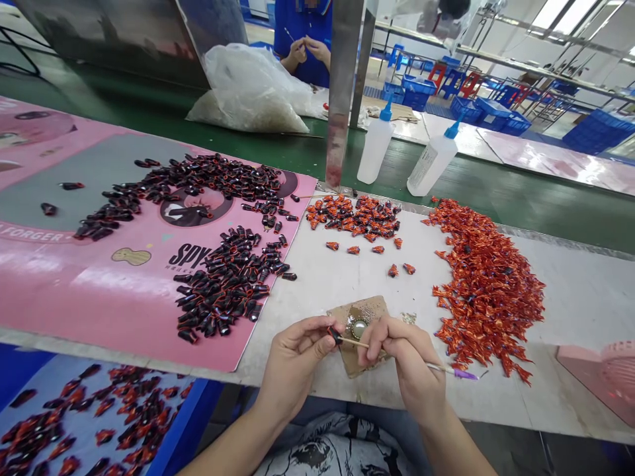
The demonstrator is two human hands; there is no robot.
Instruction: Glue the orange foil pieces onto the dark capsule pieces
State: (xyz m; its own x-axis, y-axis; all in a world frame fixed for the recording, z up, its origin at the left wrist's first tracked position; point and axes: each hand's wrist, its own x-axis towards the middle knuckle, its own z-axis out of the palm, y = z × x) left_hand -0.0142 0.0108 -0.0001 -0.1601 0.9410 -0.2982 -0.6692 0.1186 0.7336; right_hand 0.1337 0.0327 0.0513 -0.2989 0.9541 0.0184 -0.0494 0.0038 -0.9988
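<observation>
My left hand (295, 357) pinches a small black piece with a red band (336, 336) between thumb and fingers at the table's near edge. My right hand (404, 360) grips a thin stick with a purple end (459, 372), its tip touching the black piece. Both hands hover over a brown cardboard scrap (364, 311) that carries a small round glue cap (358, 327). Heaps of the same black pieces (223, 284) lie on a pink poster (99, 291) to the left. A big pile of orange-red foil pieces (489, 291) lies to the right.
Two squeeze bottles with blue nozzles (376, 145) (431, 164) stand behind a metal post (340, 92). A smaller orange-red cluster (354, 215) lies mid-table. A person in blue (302, 39) works across the table behind a plastic bag (255, 89). A pink fan (618, 370) sits at right; a blue tray with pieces (74, 416) sits lower left.
</observation>
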